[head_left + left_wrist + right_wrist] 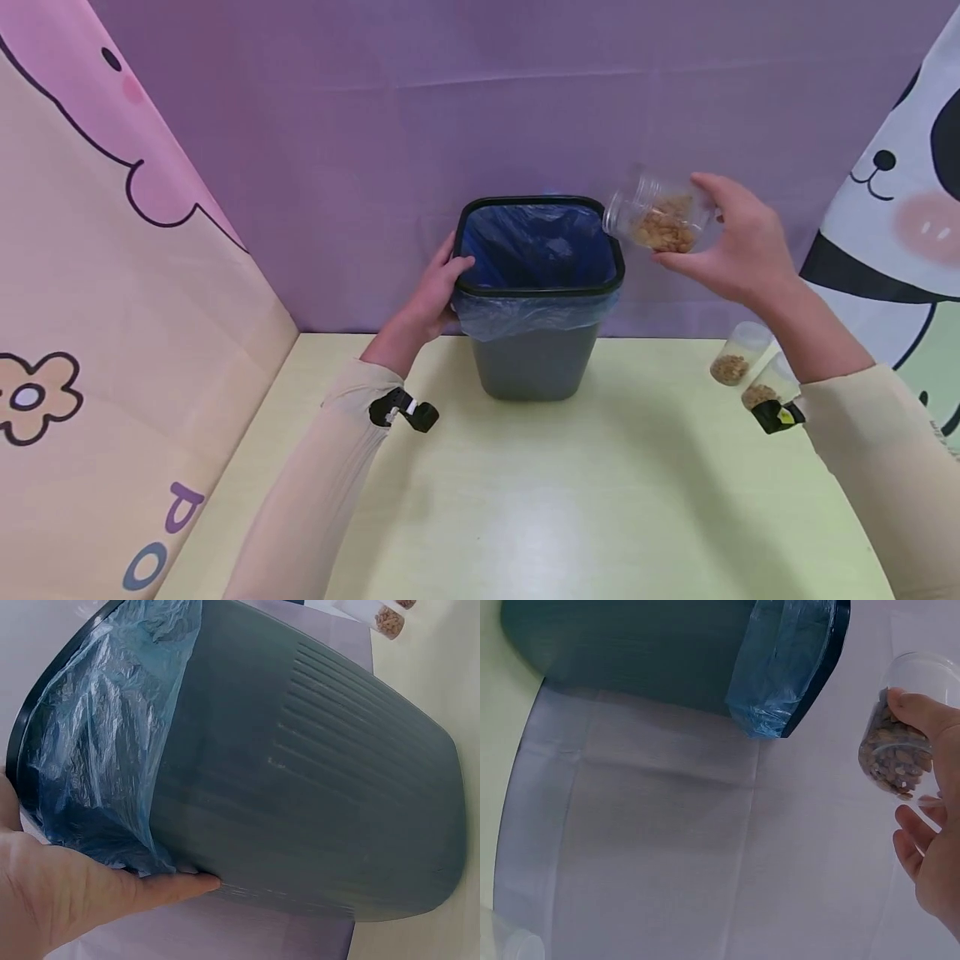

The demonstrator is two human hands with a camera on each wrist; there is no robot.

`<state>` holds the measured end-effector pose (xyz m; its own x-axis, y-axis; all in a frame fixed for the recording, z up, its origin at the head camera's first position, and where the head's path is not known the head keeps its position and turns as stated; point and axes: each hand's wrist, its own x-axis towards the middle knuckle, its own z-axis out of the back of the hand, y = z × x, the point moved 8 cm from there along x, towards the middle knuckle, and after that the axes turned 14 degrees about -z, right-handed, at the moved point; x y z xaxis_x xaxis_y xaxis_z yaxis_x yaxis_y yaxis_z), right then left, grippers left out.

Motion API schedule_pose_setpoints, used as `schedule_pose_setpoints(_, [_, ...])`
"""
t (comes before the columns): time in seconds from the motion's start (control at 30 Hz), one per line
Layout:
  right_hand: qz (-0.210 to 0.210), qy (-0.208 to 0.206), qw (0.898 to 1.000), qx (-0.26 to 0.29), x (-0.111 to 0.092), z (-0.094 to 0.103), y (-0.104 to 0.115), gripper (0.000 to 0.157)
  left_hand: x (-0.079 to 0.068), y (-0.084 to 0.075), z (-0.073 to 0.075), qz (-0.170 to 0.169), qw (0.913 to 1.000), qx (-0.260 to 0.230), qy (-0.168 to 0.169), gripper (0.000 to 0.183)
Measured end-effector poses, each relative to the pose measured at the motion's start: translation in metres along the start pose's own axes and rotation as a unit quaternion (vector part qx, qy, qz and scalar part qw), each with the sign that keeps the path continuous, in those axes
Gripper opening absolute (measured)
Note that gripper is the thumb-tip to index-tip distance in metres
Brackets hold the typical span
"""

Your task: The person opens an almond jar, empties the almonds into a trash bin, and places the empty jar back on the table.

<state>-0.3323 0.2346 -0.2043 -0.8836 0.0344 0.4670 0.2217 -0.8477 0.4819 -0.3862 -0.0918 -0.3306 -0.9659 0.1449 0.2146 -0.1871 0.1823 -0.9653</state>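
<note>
A grey trash can (536, 358) with a black rim and a blue plastic liner (517, 313) stands at the back of the table. My left hand (433, 292) grips its left side near the rim; in the left wrist view the fingers (176, 885) lie along the outer wall. My right hand (750, 242) holds a clear plastic jar (636, 196) above and beside the can's right rim. The jar is tipped on its side, mouth toward the can, with brown pieces (900, 754) inside it. No lid shows on its mouth.
Two small clear containers (738, 358) with brown pieces in their bottoms stand at the table's right, near my right forearm. A purple cloth (360, 167) hangs right behind the can. Printed panels with cartoon figures (907, 183) flank the table (510, 500).
</note>
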Motion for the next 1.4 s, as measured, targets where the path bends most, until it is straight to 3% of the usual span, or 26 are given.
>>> schedule_pose_setpoints(0.57, [0.043, 0.028, 0.997, -0.057, 0.033, -0.01, 0.027, 0.092, -0.006, -0.007, 0.01, 0.014, 0.9998, -0.017, 0.003, 0.064])
schedule_pose_setpoints(1.1, [0.115, 0.034, 0.985, -0.121, 0.033, -0.017, 0.046, 0.093, -0.008, -0.005, 0.003, 0.017, 0.9998, -0.01, 0.009, 0.064])
schedule_pose_setpoints(1.4, [0.158, 0.023, 0.98, -0.123, 0.032, -0.017, 0.053, 0.094, -0.009, -0.003, 0.004, 0.02, 0.9998, -0.004, 0.001, 0.066])
